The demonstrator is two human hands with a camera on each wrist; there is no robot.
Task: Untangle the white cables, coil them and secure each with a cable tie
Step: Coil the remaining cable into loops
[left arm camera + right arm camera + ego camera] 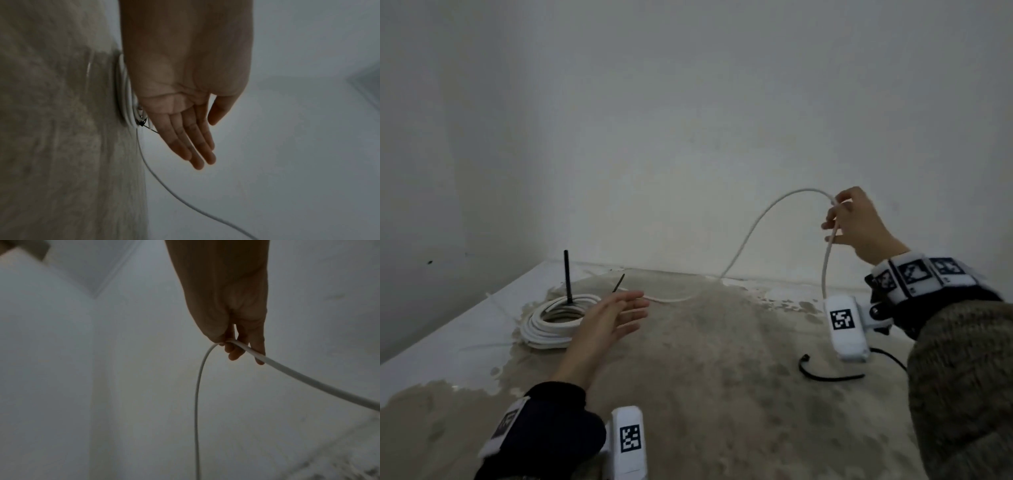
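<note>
A coiled white cable [551,325] lies at the left on the mottled beige surface, bound by a black cable tie [567,277] whose tail sticks straight up. My left hand [616,315] hovers just right of the coil with fingers straight, holding nothing; the left wrist view shows the coil [126,97] beside the left hand [191,138]. A loose white cable [756,219] arcs up from the surface to my raised right hand [849,219], which grips it near the end. In the right wrist view the right hand [242,350] curls its fingers round the cable [308,379].
A second black cable tie [825,375] lies on the surface near my right wrist. White walls [688,120] meet in a corner behind the surface. A white ledge [465,325] runs along the left edge.
</note>
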